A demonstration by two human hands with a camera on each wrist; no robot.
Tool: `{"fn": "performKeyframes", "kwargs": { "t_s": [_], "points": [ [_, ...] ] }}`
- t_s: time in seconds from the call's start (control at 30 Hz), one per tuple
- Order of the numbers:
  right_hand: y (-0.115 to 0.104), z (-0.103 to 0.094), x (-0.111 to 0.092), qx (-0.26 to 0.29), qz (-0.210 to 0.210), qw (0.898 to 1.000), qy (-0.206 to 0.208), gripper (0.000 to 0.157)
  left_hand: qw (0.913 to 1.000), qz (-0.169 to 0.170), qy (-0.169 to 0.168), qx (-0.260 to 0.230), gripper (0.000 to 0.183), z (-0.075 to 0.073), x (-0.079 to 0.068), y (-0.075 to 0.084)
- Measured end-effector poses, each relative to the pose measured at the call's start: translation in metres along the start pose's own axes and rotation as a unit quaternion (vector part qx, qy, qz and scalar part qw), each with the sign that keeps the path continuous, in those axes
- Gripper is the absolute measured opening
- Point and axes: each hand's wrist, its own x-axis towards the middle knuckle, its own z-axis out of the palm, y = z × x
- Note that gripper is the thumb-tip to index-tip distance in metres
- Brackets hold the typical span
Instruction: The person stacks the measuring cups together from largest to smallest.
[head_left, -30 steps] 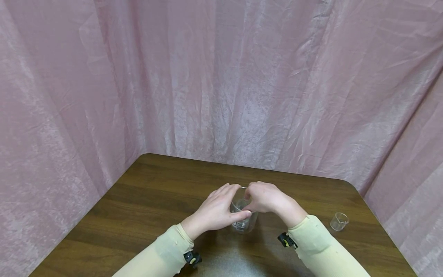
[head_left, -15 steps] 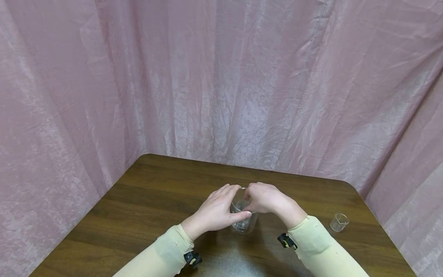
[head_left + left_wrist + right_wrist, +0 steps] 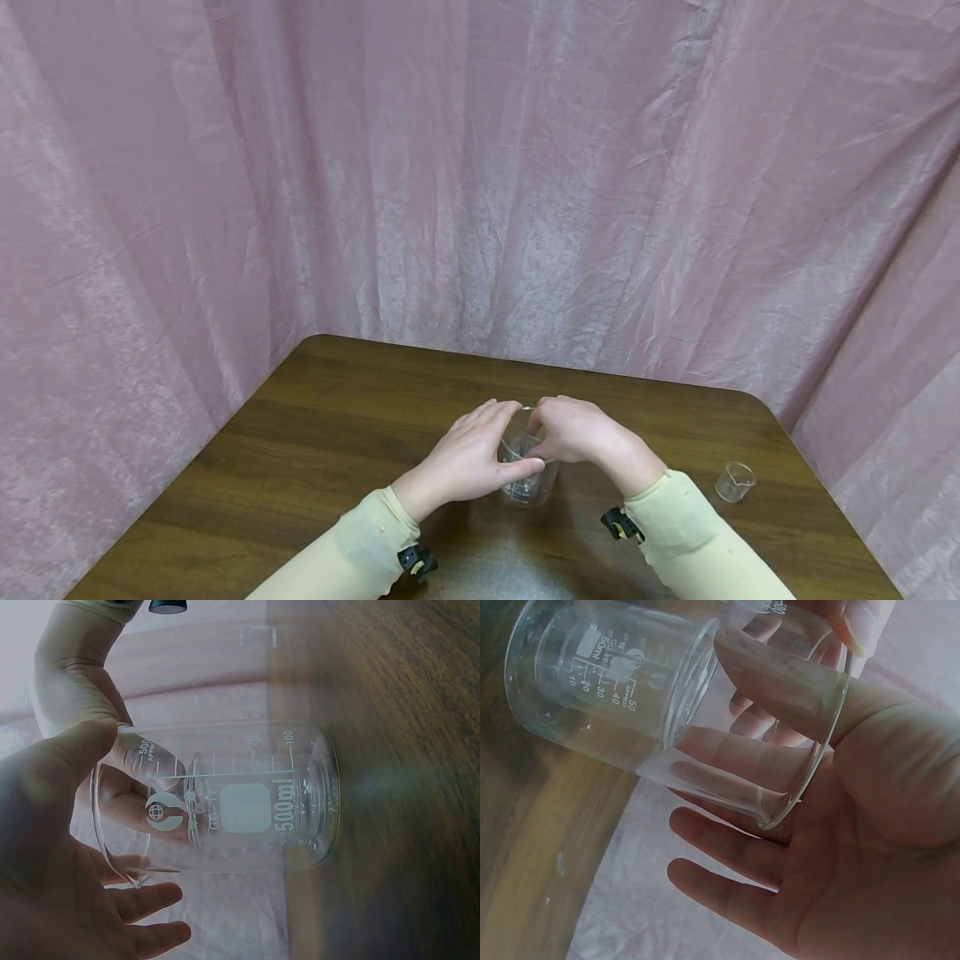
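A clear glass 500 ml beaker [image 3: 245, 808] stands upright on the wooden table in front of me. My left hand [image 3: 476, 454] grips it by the rim, thumb on the near side and fingers across the far side. Inside it is a smaller glass beaker [image 3: 622, 671], marked up to 50. From the right, my right hand [image 3: 581, 429] reaches down through the large beaker's mouth. Its thumb and a finger pinch the small beaker's rim, while other fingers stay outside the large beaker. Whether the small beaker touches the bottom, I cannot tell.
Another small glass beaker [image 3: 735, 482] stands on the right part of the brown wooden table [image 3: 337, 400]. A pink curtain [image 3: 480, 183] hangs behind the table and along both sides.
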Motion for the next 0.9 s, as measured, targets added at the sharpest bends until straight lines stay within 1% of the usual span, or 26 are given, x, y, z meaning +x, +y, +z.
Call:
{"fn": "performKeyframes", "kwargs": {
  "t_s": [0.37, 0.73, 0.9],
  "points": [
    [0.002, 0.002, -0.007, 0.028, -0.011, 0.999, 0.039, 0.029, 1.0000, 0.000, -0.001, 0.002, 0.095, 0.000, 0.000, -0.001],
    [0.006, 0.002, -0.019, 0.050, -0.018, 0.995, 0.083, 0.035, 1.0000, 0.002, 0.005, 0.004, 0.094, -0.001, -0.001, 0.000],
    [0.006, 0.002, -0.025, 0.066, -0.009, 0.993, 0.099, 0.035, 1.0000, 0.001, 0.005, 0.003, 0.094, -0.001, 0.000, 0.001]
  ]
}}
